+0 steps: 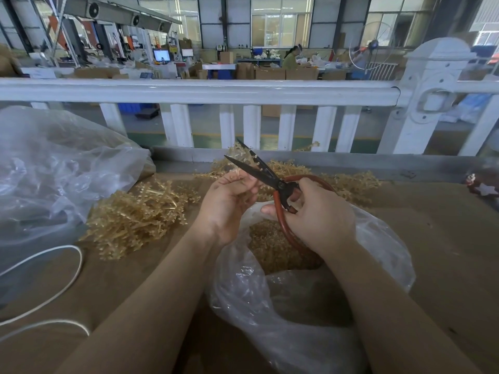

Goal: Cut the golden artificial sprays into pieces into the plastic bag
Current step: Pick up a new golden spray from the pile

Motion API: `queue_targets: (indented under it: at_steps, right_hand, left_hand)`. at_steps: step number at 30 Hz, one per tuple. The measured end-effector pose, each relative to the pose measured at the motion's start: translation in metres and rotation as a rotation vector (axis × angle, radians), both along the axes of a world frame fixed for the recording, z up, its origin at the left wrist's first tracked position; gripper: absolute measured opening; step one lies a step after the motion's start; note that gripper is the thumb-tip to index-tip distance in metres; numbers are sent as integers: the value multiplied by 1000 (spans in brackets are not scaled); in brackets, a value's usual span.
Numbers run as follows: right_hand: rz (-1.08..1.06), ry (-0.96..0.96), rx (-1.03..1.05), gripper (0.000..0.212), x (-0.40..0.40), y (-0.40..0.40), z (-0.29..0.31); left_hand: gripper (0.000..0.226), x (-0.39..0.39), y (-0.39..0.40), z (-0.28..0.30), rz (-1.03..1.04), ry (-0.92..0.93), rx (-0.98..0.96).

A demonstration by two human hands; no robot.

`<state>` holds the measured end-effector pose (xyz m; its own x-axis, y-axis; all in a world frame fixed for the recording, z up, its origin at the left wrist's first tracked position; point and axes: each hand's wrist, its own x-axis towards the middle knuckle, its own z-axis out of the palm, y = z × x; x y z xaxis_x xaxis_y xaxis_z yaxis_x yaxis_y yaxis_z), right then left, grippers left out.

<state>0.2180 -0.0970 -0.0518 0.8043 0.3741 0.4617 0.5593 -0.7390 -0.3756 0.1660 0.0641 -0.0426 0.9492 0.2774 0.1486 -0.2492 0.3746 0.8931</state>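
My right hand (318,214) grips the red handles of black-bladed scissors (256,170), whose blades stand apart and point up-left. My left hand (229,201) pinches a small golden spray piece (237,175) right beside the lower blade. Both hands hover over a clear plastic bag (270,306) with its mouth open; cut golden pieces (270,244) lie inside it. A heap of uncut golden sprays (137,214) lies on the brown table to the left, and more sprays (348,182) sit behind the hands.
A large crumpled clear bag (54,171) fills the left side. White cord (54,279) loops over the brown table (445,238) at the lower left. A white railing (202,91) runs across behind the table. A small red object (483,184) sits at the far right edge.
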Motion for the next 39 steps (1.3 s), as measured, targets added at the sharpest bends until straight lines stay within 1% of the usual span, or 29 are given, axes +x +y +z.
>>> queue_targets:
  at_steps: [6,10,15,21,24,26,29,30,32,34,39]
  right_hand:
    - [5,-58,21,90,-2,0,-1]
    - [5,-61,25,91,-2,0,-1]
    - [0,-50,10,91,-4,0,0]
    - [5,-59,20,88,-4,-1,0]
    - [3,-42,29,89,-4,-1,0]
    - [2,-22,9,89,-3,-1,-1]
    - [24,-3,18,82,-1,-2,-1]
    - [30,-1,24,81,-1,-2,-1]
    - [37,-1,15,79,0,-3,-1]
    - [37,-5,7,78,0,-3,-1]
    - [14,5,30,80,1,-2,-4]
  left_hand:
    - [20,1,-1,1,4,-5,-15]
    - [19,0,-3,1,0,11,-36]
    - [5,-2,-4,3,-29,7,-67]
    - [7,-5,-4,3,-39,4,-26]
    - [12,-6,-1,4,-52,-31,53]
    - [12,-6,2,5,-28,-47,86]
    - [3,-8,5,5,35,-65,157]
    - [5,-8,5,4,62,-69,163]
    - [14,-8,5,3,131,-75,171]
    - [16,-7,5,4,178,-80,183]
    - [21,-6,-1,5,179,-94,162]
